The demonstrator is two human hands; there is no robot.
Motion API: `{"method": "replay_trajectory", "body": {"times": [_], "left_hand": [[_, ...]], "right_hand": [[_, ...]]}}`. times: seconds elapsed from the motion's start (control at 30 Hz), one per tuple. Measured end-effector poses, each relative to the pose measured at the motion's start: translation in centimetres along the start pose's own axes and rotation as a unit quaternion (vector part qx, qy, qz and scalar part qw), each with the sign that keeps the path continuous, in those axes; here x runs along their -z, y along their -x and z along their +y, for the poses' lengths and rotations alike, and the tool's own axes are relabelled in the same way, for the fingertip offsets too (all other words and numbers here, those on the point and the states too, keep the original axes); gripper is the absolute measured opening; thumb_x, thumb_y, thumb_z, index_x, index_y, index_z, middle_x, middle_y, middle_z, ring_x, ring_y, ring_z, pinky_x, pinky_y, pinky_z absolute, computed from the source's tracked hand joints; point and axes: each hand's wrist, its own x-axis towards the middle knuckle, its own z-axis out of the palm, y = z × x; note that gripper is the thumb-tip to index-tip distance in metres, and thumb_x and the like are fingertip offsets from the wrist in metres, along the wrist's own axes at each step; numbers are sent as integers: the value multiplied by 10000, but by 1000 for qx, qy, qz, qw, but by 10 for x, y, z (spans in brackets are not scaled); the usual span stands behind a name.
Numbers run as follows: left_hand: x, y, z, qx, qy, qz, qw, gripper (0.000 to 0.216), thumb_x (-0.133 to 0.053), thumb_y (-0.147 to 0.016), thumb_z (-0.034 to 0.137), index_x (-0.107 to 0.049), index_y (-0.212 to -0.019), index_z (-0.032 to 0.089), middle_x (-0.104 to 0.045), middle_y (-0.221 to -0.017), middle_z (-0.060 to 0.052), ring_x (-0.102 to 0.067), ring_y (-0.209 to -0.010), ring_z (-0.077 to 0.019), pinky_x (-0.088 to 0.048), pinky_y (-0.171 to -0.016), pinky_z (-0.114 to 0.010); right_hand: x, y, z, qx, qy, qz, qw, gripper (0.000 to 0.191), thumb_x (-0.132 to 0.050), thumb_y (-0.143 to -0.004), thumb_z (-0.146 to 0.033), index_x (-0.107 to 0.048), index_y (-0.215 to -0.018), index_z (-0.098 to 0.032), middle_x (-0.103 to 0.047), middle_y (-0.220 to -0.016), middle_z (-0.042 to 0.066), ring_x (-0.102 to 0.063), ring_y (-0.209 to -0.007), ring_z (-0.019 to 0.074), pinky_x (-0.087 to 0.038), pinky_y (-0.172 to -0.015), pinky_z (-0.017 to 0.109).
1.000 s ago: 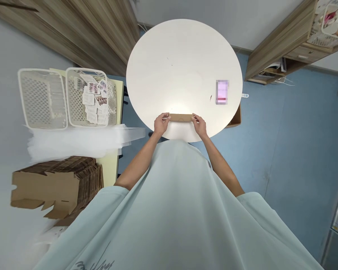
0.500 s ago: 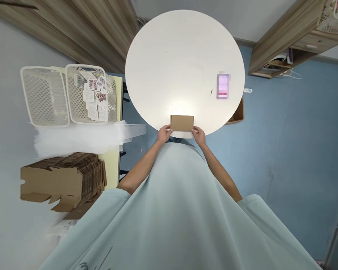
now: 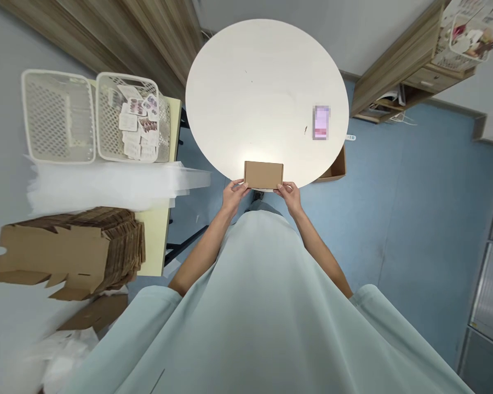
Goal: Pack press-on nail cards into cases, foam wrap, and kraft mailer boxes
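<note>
The left hand (image 3: 232, 197) and right hand (image 3: 290, 197) gripped 1 closed, brown, rectangular cardboard box (image 3: 263, 175) by its 2 near corners, at the near edge of the round white counter (image 3: 267, 87).

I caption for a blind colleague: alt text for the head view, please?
Bare left hand and right hand hold a rectangular brown cardboard box at the near edge of a round white table. Two white plastic baskets stand to the left.
</note>
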Motion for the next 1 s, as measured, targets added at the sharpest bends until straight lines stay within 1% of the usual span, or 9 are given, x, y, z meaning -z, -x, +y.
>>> {"method": "replay_trajectory", "body": {"times": [0.1,0.2,0.3,0.4,0.5,0.7,0.83,0.9,1.0], "left_hand": [[-2,22,-10,-8,3,-9,1000,423,-881,-987,474,-696,-1247,197,-830,-1299,-169,-797,-1328,-288,-603,-1261,-539],[-10,45,-24,-5,16,-30,999,423,-864,-1000,489,-703,-1278,214,-822,-1355,-160,-784,-1361,-295,-597,-1269,-557],[-21,65,-35,8,39,-55,998,334,-837,-1014,417,-699,-1251,225,-816,-1385,-141,-782,-1366,-274,-595,-1275,-536],[-30,81,-42,26,68,-71,995,262,-823,-1000,306,-688,-1207,218,-823,-1362,-134,-798,-1329,-253,-596,-1276,-508],[-33,91,-45,52,70,-82,993,262,-837,-974,262,-668,-1168,213,-840,-1274,-126,-815,-1278,-245,-597,-1274,-505],[-44,98,-45,76,35,-120,989,366,-926,-890,312,-638,-1099,230,-842,-1194,-111,-814,-1267,-271,-586,-1270,-559],[-76,97,-45,86,28,-128,988,373,-945,-850,264,-632,-1050,232,-836,-1056,-73,-838,-1158,-251,-588,-1266,-547],[-102,96,-45,87,26,-128,988,368,-949,-843,244,-639,-1041,230,-833,-1016,-60,-841,-1118,-238,-586,-1270,-534],[-149,95,-48,87,12,-135,987,384,-963,-837,251,-650,-1058,221,-839,-1035,-68,-838,-1108,-234,-584,-1271,-529]], "right_hand": [[7,25,0,18,19,11,1000,718,-995,-696,-772,-624,-1055,-273,-850,-1146,68,-848,-1054,246,-674,-1169,540],[23,53,2,39,31,31,998,726,-979,-703,-780,-625,-1076,-268,-840,-1163,82,-846,-1077,259,-680,-1154,533],[43,80,6,48,38,52,997,696,-970,-738,-754,-632,-1100,-265,-834,-1162,92,-848,-1059,265,-685,-1141,540],[61,99,12,47,24,76,996,708,-992,-705,-750,-632,-1082,-270,-837,-1125,80,-851,-996,257,-685,-1137,544],[74,110,18,41,11,88,995,724,-1007,-672,-751,-631,-1062,-271,-839,-1081,68,-850,-954,247,-691,-1113,533],[101,114,21,35,-8,94,995,724,-1014,-657,-752,-646,-1049,-267,-836,-1041,55,-851,-941,251,-704,-1091,522],[134,107,19,28,-42,100,994,724,-1044,-633,-726,-661,-1035,-261,-836,-1030,39,-850,-906,238,-710,-1091,522],[156,102,15,23,-54,102,993,718,-1046,-636,-722,-665,-1032,-259,-837,-1025,36,-851,-905,235,-710,-1087,514],[198,93,5,16,-76,105,991,723,-1056,-624,-715,-663,-1022,-258,-838,-1024,29,-850,-904,226,-704,-1084,488]]}}
